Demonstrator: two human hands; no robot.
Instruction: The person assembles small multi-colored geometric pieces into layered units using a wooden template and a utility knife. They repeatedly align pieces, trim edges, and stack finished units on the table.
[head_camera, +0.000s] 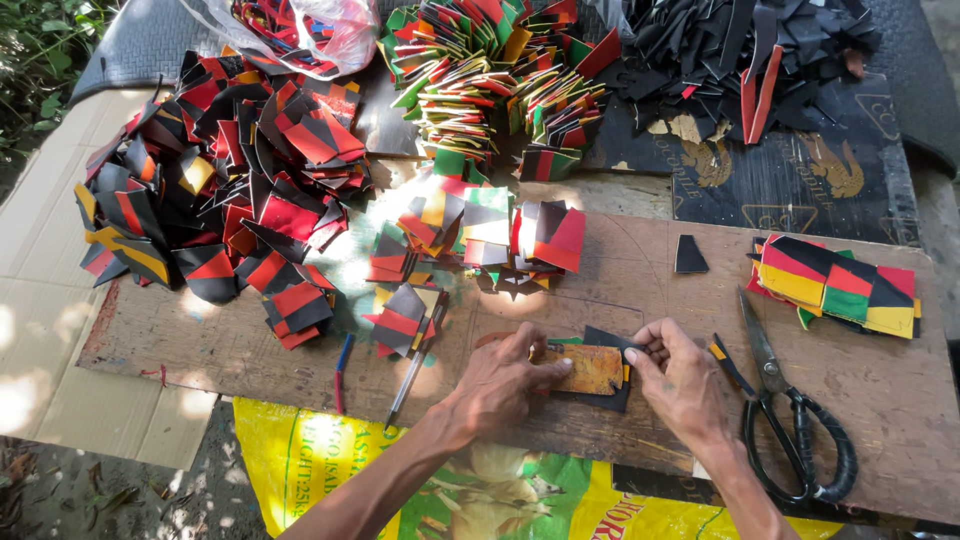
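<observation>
Head view: worn wooden board (620, 300) laid over flattened cardboard (50, 300) outdoors, a yellow printed sack (330, 450) under its near edge. Left hand (500, 385) presses flat, fingers spread, on an orange-brown template (592, 368) lying over a black piece (608, 345). Right hand (680, 380) pinches the template's right end, fingers narrow. Black scissors (790, 420) lie just right of the right hand, a pen (412, 375) just left of the left hand. Beyond both hands: heaps of red-black-yellow-green patches (220, 190). Bare board shows beyond the hands and along the near edge.
</observation>
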